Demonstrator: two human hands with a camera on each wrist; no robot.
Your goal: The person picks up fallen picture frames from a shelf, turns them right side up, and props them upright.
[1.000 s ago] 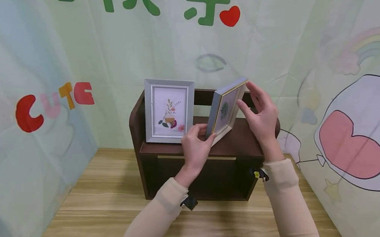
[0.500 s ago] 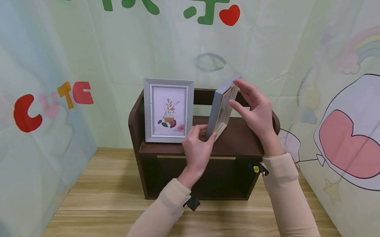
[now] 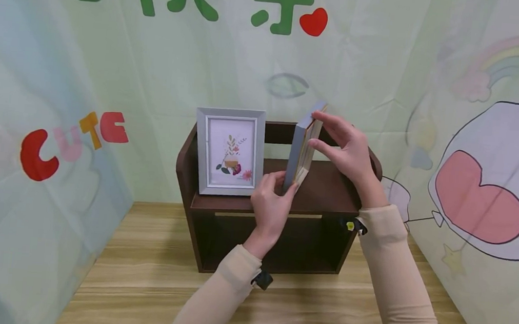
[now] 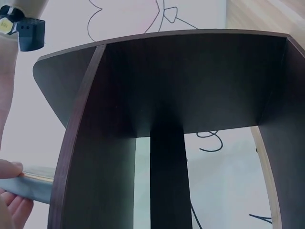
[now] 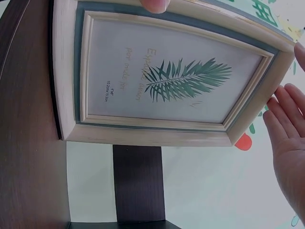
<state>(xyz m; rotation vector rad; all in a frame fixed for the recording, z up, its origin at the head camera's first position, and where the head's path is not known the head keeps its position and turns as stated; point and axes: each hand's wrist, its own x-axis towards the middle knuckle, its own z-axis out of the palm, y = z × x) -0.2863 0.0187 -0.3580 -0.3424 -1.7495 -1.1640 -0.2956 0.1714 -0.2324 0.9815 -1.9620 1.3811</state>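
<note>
A picture frame [image 3: 304, 148], cream with blue-grey sides, stands nearly edge-on on the brown shelf unit [image 3: 331, 189] in the head view. Its green leaf print [image 5: 188, 78] faces the right wrist camera. My left hand [image 3: 271, 209] pinches the lower near edge between thumb and fingers; part of that grip shows at the left of the left wrist view. Fairly straight fingers of my right hand [image 3: 348, 149] touch the upper edge, the thumb close to the front side. Left of these hands, a second frame [image 3: 198, 151], grey-white with a flower print, leans upright on the same shelf.
The unit's side panel [image 3: 186, 171] rises at the left, and its lower compartment [image 3: 299, 242] lies below the hands. It stands on a wood-grain table [image 3: 140, 254]. Printed cloth walls [image 3: 171, 61] enclose the back and both sides.
The leaf-print frame has turned so its front shows less, its top edge swinging left. My right hand has moved left with it; my left hand has shifted slightly right. The flower-print frame stays put.
</note>
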